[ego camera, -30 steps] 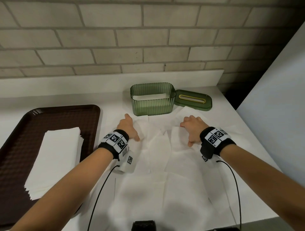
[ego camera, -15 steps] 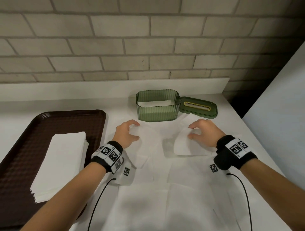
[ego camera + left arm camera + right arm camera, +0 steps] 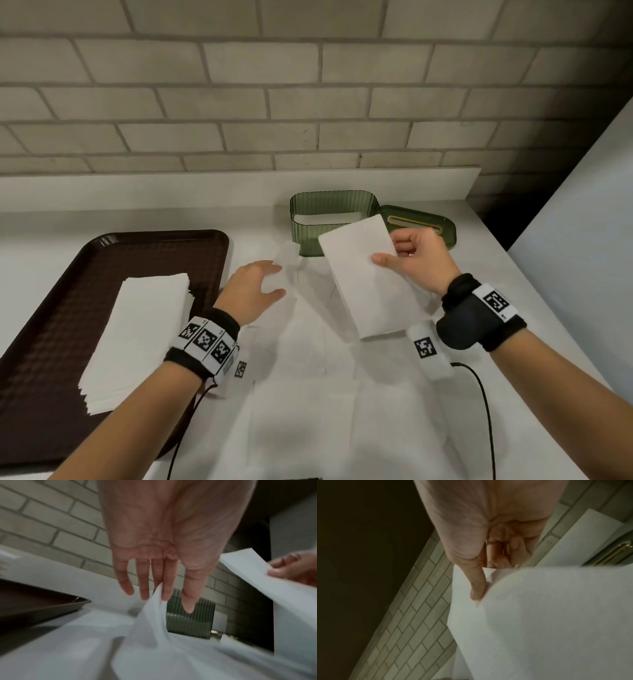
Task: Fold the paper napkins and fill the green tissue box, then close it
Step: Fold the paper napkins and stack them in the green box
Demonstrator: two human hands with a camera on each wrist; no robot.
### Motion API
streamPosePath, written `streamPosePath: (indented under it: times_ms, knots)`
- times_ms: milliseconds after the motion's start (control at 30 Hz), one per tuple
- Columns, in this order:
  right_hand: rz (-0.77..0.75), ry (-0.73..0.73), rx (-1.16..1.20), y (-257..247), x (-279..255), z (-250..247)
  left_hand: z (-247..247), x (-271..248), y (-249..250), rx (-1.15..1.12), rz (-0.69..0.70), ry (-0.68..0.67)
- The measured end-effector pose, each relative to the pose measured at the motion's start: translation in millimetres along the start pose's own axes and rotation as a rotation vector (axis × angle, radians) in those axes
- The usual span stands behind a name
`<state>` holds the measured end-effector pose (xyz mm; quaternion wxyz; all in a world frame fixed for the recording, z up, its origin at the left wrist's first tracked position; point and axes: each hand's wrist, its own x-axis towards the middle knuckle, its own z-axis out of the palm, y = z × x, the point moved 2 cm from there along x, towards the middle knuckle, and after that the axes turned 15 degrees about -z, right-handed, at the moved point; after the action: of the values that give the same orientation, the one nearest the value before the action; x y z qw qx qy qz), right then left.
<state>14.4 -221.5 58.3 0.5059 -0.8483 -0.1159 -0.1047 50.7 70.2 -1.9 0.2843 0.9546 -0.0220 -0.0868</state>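
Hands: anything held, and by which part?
Right hand pinches the folded napkin at its right edge, thumb on top. Left hand has straight fingers touching a raised sheet corner; no clear grip.

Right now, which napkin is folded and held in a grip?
The folded napkin pinched by the right hand. The left hand only touches a raised corner of an unfolded sheet; the stack lies untouched on the tray.
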Motion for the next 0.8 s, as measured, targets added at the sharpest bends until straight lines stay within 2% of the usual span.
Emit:
streamPosePath:
  times_ms: [67,167,300,433,533,633,800]
  knots:
    - [0.003,0.014,0.069,-2,2,3,-9,-4,6,-0.244,0.017,0.042]
    - [-0.005,0.047,0.236,-13,4,7,-17,-15,15,-0.654,0.023,0.01]
    - [0.021,0.063,0.425,-24,5,18,-16,-31,26,-0.868,0.059,-0.074]
    - [0.051,0.009,0.45,-21,1,38,-9,-44,36,-1.169,-0.072,-0.263]
    - [0.061,-0.026,0.392,-17,-4,51,-8,-50,42,-1.212,-0.079,-0.333]
    - [0.065,-0.034,0.375,-18,-7,60,-5,-52,45,-1.18,-0.013,-0.279]
    - [0.063,-0.035,0.298,-18,-8,66,3,-50,40,-1.085,0.022,-0.194]
